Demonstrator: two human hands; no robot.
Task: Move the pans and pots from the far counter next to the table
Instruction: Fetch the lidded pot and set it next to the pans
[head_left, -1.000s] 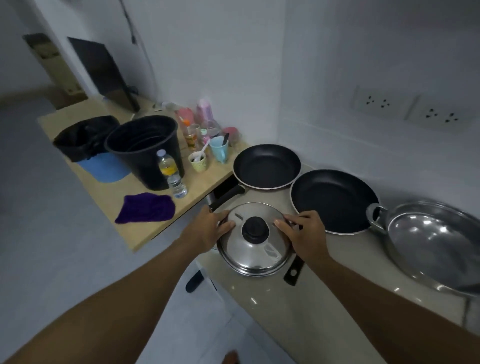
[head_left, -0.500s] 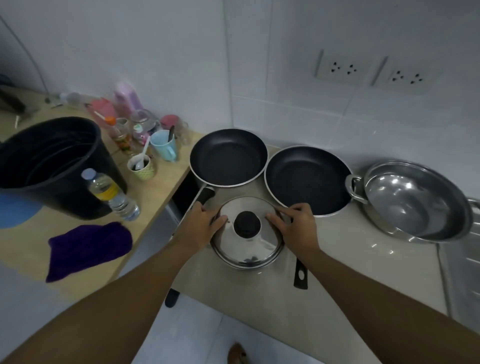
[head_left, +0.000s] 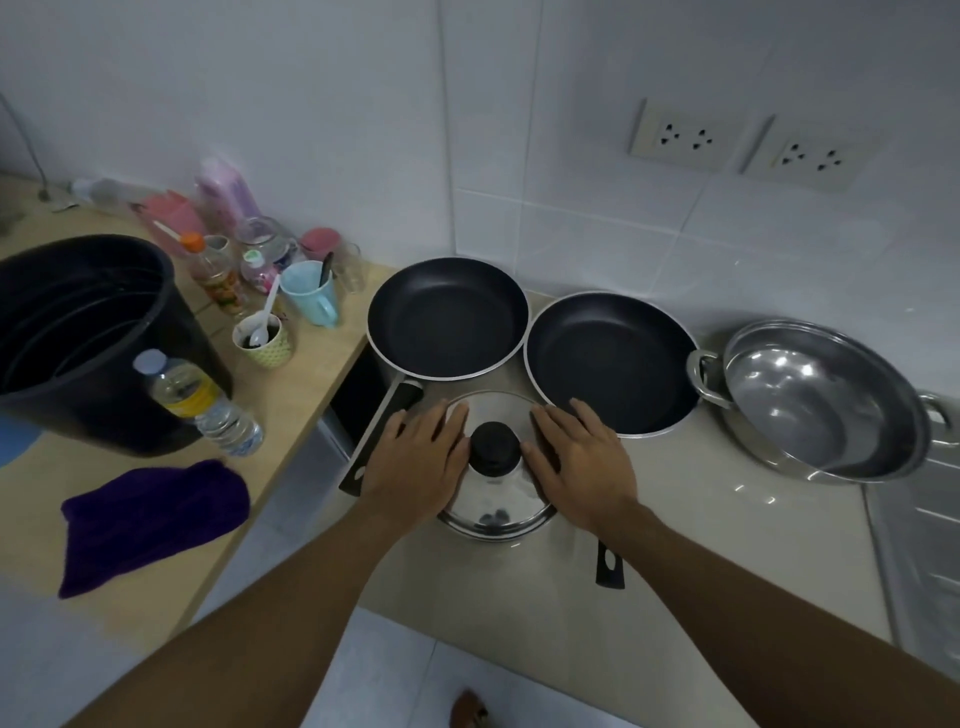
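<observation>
At counter's left end, just beside the wooden table (head_left: 306, 395), sits a lidded steel pot (head_left: 498, 506). Left hand (head_left: 415, 462) and right hand (head_left: 582, 462) lie flat on its lid, fingers spread & relaxed, either side of the black knob (head_left: 494, 453), gripping nothing. Probably the pot has just been set down and the palms are steadying the lid, or about to come off.

Two black frying pans, left pan (head_left: 447, 317) and right pan (head_left: 610, 358), sit side by side behind the pot w/ rims nearly touching, handles pointing back toward the person so they pass either side of the pot. A steel wok (head_left: 821, 400) sits to the right, near the sink drainer. Packed tight, likely to fit everything at the table end.

Counter (head_left: 727, 519) is pale, glossy stone; wall is white tile w/ two sockets. Table holds a black bucket (head_left: 88, 338), water bottle (head_left: 197, 400), purple cloth (head_left: 150, 519), cups & jars. Floor: light tile.
</observation>
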